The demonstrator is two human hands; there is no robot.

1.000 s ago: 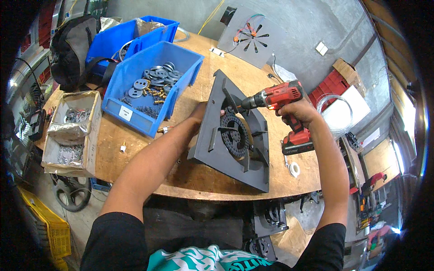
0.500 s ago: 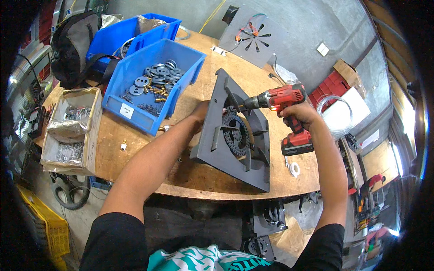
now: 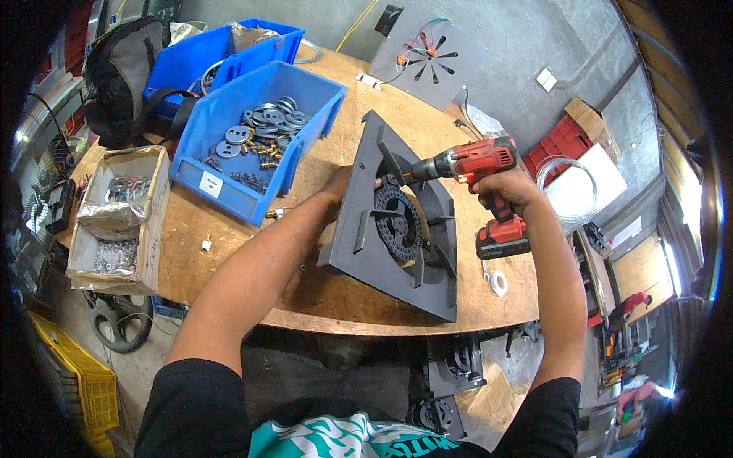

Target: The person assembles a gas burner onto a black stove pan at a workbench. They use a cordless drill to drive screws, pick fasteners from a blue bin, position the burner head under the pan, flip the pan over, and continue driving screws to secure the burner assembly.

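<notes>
While we lean over the round wooden desk [image 3: 229, 252], our right hand [image 3: 510, 185] is wrapped tight around the handle of the red and black cordless drill [image 3: 481, 164], whose nose points left into the dark grey square metal burner frame [image 3: 397, 221]. That frame lies near the middle of the desk, tipped up on its far left edge, with a black toothed ring [image 3: 398, 221] set in its opening. Our left hand [image 3: 338, 185] is pressed against the raised left edge of the frame; we cannot tell whether the fingers curl round it, as the plate hides them. We judge the frame to be stiff and fairly heavy steel, with hard edges, so it is best held by the outer rim, clear of the ring and the drill's bit. The drill looks weighty at its battery foot, so a full closed grip on the handle suits it. Left of the frame stands a blue plastic bin of grey metal discs [image 3: 252, 137], and further left an open cardboard box of small metal parts [image 3: 118, 221].
</notes>
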